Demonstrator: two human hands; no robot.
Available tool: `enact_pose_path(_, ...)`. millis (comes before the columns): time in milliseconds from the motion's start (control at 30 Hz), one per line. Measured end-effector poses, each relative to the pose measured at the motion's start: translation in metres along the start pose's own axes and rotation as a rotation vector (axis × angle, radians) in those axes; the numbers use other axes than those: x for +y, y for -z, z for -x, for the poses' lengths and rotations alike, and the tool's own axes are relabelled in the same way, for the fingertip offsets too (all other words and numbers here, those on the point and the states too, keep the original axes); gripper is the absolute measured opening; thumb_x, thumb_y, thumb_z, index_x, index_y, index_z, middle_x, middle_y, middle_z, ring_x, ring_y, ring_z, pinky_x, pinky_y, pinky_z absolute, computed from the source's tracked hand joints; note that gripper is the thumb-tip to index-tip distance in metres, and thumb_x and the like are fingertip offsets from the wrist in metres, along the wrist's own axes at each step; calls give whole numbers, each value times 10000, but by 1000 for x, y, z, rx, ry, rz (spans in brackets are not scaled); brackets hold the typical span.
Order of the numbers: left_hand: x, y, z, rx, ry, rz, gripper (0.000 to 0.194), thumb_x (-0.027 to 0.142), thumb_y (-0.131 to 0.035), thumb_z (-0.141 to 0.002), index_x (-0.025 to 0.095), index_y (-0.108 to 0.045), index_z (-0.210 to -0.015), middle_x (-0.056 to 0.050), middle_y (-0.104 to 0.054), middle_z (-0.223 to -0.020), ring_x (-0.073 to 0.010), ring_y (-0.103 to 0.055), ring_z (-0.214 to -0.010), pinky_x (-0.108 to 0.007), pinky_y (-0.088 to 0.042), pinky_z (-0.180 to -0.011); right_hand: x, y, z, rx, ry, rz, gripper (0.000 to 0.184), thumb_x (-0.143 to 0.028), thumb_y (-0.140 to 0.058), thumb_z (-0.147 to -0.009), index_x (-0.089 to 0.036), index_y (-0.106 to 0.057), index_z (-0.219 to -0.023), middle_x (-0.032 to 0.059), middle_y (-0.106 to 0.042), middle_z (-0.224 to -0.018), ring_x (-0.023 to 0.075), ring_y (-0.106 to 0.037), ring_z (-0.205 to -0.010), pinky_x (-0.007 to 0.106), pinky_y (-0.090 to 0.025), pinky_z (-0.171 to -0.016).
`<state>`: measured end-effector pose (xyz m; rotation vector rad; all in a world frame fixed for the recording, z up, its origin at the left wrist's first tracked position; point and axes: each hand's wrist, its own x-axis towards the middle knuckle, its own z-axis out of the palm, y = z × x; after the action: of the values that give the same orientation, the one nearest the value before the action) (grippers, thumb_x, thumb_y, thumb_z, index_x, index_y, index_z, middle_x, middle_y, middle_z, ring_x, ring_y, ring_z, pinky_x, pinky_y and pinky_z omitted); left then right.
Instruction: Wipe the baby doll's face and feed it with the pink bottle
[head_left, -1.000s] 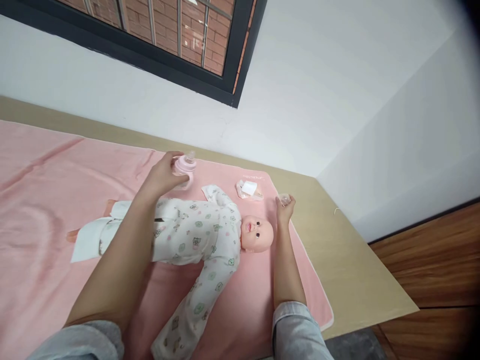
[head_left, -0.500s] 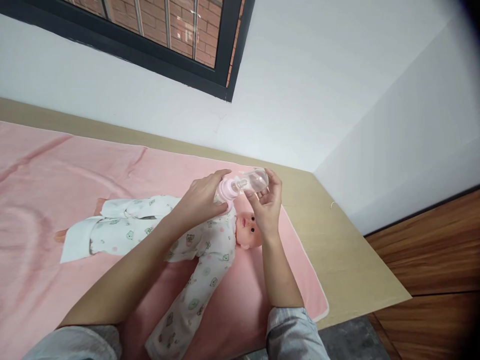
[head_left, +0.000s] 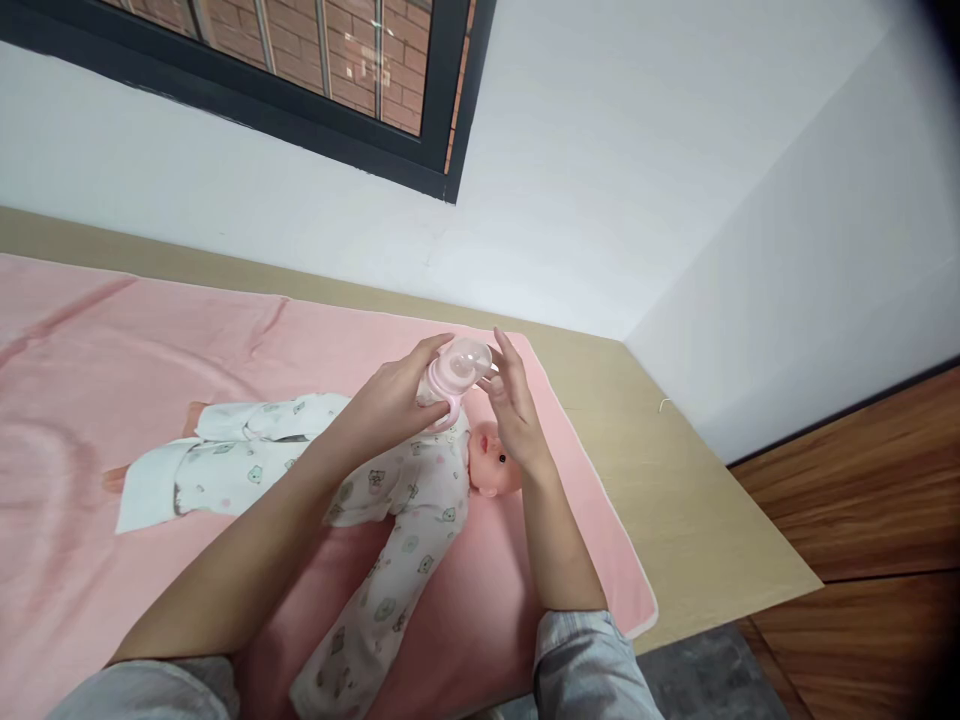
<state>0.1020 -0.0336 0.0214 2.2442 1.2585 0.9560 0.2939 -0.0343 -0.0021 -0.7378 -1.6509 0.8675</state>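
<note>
A baby doll [head_left: 352, 480] in a white patterned romper lies on a pink blanket [head_left: 112, 370], its head [head_left: 491, 470] to the right. Above the doll's chest my left hand [head_left: 390, 400] grips a small pink baby bottle [head_left: 450, 375] that has a clear cap on its top. My right hand [head_left: 514, 410] is right beside the cap, fingers stretched and resting against it without gripping.
The blanket covers a light wooden table [head_left: 697, 520] set against a white wall. A dark-framed window [head_left: 300, 70] with a brick view is above. Wooden floor [head_left: 862, 560] lies to the right of the table edge.
My left hand carried the bottle from the far side of the doll to above its chest. My right hand brought the clear cap onto the bottle top, then opened beside it.
</note>
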Motion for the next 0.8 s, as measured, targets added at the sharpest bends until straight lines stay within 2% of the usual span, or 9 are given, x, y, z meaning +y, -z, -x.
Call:
enact_pose_path(67,-1,1,0,16,-20,11,702,270,-570,-816,236,-347,-1481,-63,-557,-1400,-309,-586,-1217,-356,-509,-883,3,5,-1,-2,-33,-14,664,-597,-456,-955,-337,-271,-1537,72,-455,-1497,205,-515,-1336,446,-422,-1151)
enact_pose_path(133,-2,1,-1,37,-61,28,654,261,-566,-829,244,-377,-1455,-55,-549,-1404,-291,-577,-1221,-350,-492,-923,5,9,-1,-64,-91,1,687,-572,-513,-940,-329,-271,-1535,83,-501,-1448,208,-535,-1311,458,-423,-1148)
enact_pose_path(233,-3,-2,-1,44,-76,49,637,270,-568,-836,240,-391,-1447,-63,-541,-1402,-289,-553,-1236,-368,-469,-969,6,8,-1,-206,-157,43,783,-493,-678,-860,-329,-286,-1517,85,-511,-1441,225,-526,-1326,482,-411,-1154)
enact_pose_path(333,-3,-5,-1,30,-28,61,709,328,-585,-834,227,-348,-1495,-92,-514,-1425,-322,-508,-1279,-416,-460,-987,8,2,-2,-238,-136,54,823,-394,-784,-771,-313,-341,-1459,74,-499,-1451,220,-517,-1333,458,-426,-1148)
enact_pose_path(500,1,-9,0,-12,-9,94,730,326,-605,-820,248,-348,-1499,-85,-522,-1429,-328,-481,-1313,-439,-449,-1008,18,-3,-4,-149,-135,15,842,-349,-843,-680,-264,-396,-1389,84,-551,-1378,214,-588,-1234,410,-484,-1097)
enact_pose_path(600,0,-9,0,-7,-20,72,762,415,-630,-849,257,-314,-1523,-77,-508,-1459,-330,-451,-1340,-446,-445,-1019,21,-1,-5,-77,-144,-6,822,-354,-865,-640,-251,-434,-1332,82,-571,-1348,222,-585,-1244,405,-473,-1105)
enact_pose_path(700,-1,-4,3,21,-24,29,786,532,-624,-880,252,-300,-1539,-76,-526,-1451,-322,-457,-1339,-455,-434,-1045,26,9,-9,41,-146,-39,765,-371,-855,-647,-245,-450,-1284,78,-603,-1289,212,-606,-1209,379,-489,-1072)
enact_pose_path(800,4,8,14,-9,-78,5,591,506,-587,-929,292,-440,-1459,-29,-557,-1430,-284,-507,-1309,-436,-436,-1070,40,32,-15,197,-115,1,767,-370,-851,-632,-241,-443,-1268,72,-629,-1225,197,-636,-1118,365,-508,-1020)
